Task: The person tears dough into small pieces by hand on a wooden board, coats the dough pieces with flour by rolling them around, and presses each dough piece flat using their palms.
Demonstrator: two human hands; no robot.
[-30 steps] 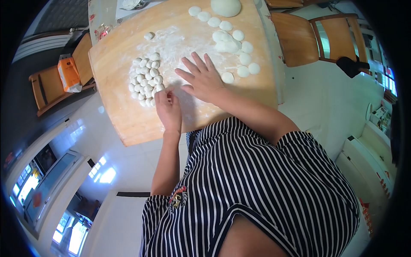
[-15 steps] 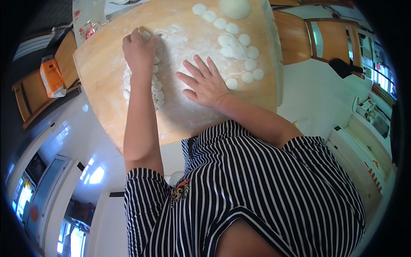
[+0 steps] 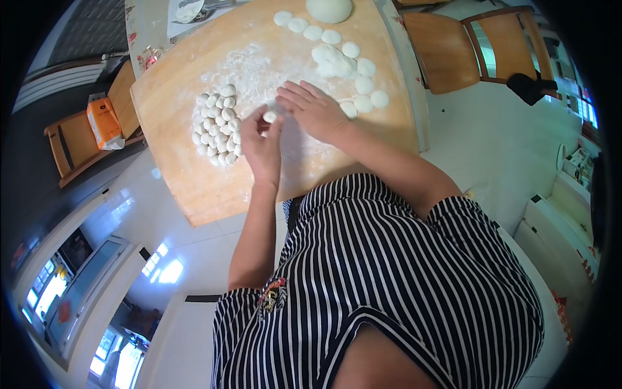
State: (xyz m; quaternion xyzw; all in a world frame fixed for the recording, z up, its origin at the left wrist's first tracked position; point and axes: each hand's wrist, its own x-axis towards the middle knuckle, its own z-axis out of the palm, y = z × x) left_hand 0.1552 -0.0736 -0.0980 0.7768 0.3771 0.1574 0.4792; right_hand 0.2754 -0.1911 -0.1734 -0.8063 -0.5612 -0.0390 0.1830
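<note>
My left hand [image 3: 261,148] pinches a small dough piece [image 3: 269,117] between thumb and fingers, above the floured wooden board [image 3: 175,181]. Close beside it, my right hand [image 3: 315,115] is held flat with its fingers stretched out, the fingertips near the dough piece. A cluster of small dough pieces [image 3: 217,126] lies left of my left hand. Beyond my right hand, flattened dough discs [image 3: 366,67] form a curved row around a pile of pale dough [image 3: 333,61]. At the far edge sits a large dough ball [image 3: 328,8].
Loose flour [image 3: 243,68] is spread across the middle of the board. A bowl of white powder [image 3: 189,11] stands at the far left corner. Wooden chairs [image 3: 435,52] flank the table, one carrying an orange packet [image 3: 105,123]; a dark item [image 3: 531,89] hangs on the right chair.
My left hand has come back from the far end of the dough cluster toward my right hand, now holding a dough piece. My right hand has shifted slightly, and the view has moved.
</note>
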